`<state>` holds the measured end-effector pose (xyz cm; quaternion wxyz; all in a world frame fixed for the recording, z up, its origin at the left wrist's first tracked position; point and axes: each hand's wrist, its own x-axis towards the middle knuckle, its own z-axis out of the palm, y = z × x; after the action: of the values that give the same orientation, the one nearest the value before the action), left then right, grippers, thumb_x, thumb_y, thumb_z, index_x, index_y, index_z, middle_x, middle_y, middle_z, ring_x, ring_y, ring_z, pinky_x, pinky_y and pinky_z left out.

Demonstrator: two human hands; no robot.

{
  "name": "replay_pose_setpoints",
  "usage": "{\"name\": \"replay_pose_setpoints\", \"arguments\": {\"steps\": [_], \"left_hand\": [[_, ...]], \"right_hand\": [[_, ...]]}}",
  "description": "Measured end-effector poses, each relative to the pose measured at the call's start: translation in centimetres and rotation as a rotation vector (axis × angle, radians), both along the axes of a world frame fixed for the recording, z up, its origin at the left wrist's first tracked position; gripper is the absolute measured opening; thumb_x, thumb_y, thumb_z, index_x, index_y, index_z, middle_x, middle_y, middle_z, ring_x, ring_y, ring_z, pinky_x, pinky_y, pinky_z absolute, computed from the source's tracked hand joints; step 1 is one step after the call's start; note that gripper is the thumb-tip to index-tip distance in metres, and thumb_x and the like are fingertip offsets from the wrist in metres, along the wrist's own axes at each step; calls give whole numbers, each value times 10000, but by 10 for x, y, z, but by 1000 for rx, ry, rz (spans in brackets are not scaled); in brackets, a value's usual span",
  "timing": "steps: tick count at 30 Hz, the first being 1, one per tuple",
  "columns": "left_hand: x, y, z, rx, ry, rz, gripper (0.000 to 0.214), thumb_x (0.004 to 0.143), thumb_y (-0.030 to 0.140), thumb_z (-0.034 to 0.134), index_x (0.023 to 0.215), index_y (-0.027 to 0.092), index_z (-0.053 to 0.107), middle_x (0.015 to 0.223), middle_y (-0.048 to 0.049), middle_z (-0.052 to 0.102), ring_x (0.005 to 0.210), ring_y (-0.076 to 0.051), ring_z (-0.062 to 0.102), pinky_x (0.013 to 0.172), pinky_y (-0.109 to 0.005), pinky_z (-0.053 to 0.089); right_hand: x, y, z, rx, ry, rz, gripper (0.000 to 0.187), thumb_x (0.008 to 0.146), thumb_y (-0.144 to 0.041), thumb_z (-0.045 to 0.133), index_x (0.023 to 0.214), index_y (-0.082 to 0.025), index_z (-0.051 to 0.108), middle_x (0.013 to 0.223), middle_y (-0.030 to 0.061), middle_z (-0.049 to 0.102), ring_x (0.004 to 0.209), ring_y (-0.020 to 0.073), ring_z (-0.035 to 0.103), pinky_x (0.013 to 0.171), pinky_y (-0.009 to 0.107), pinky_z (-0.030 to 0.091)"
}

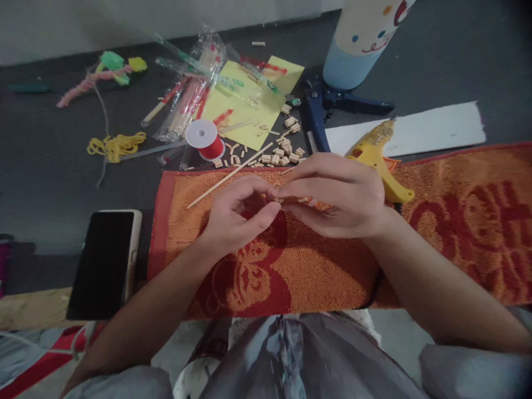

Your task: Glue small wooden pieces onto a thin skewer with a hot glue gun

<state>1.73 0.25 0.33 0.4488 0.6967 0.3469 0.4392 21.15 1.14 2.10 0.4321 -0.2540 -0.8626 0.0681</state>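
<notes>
Over the orange towel [332, 266], my left hand [243, 213] and my right hand [341, 194] meet fingertip to fingertip. Between their pinched fingers is a small piece of wooden stick [278, 199], mostly covered by the fingertips; whether it is one piece or a few joined I cannot tell. A thin wooden stick [228, 175] lies slantwise just beyond my left hand. Short cut wooden pieces [274, 159] are heaped beyond the towel's far edge. Close to the right of my right hand rests a yellow glue gun [374, 158].
Behind the heap lie yellow paper [261, 119], wrapped chopsticks [195, 88], a red thread spool [210, 148] and a dark blue hand cutter [318, 113]. A bottle [347, 64] stands near a white strip [440, 130]. At left are yellow yarn [116, 145], a pipe-cleaner flower [95, 80] and a phone [102, 260].
</notes>
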Motion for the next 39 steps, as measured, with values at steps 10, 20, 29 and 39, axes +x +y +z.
{"name": "replay_pose_setpoints", "arguments": {"steps": [10, 20, 29, 39], "left_hand": [[4, -3, 11, -297, -47, -10, 297, 816, 480, 645, 834, 187, 605, 698, 21, 616, 431, -49, 537, 372, -169, 431], [7, -4, 16, -401, -17, 14, 316, 771, 472, 680, 789, 171, 585, 682, 20, 602, 449, -45, 521, 378, -160, 431], [7, -1, 15, -415, -33, 7, 275, 775, 436, 688, 797, 180, 590, 621, 45, 566, 417, -43, 510, 363, -163, 410], [6, 1, 14, -399, -18, -10, 281, 792, 438, 685, 847, 180, 588, 633, 48, 575, 425, -38, 516, 386, -159, 423]], "right_hand": [[1, 0, 4, -154, 66, 34, 77, 856, -161, 606, 917, -199, 633, 881, 69, 670, 817, 159, 665, 705, 294, 576], [-1, -1, 4, -218, 66, 44, 38, 867, -177, 578, 887, -188, 608, 864, 61, 653, 804, 157, 644, 707, 307, 562], [0, 1, 1, -225, 11, 52, 112, 920, -227, 522, 952, -184, 621, 911, 51, 642, 836, 141, 636, 734, 282, 544], [1, 1, 2, -214, -1, 43, 134, 922, -208, 531, 1013, -205, 630, 953, 82, 648, 893, 165, 643, 780, 299, 554]]}}
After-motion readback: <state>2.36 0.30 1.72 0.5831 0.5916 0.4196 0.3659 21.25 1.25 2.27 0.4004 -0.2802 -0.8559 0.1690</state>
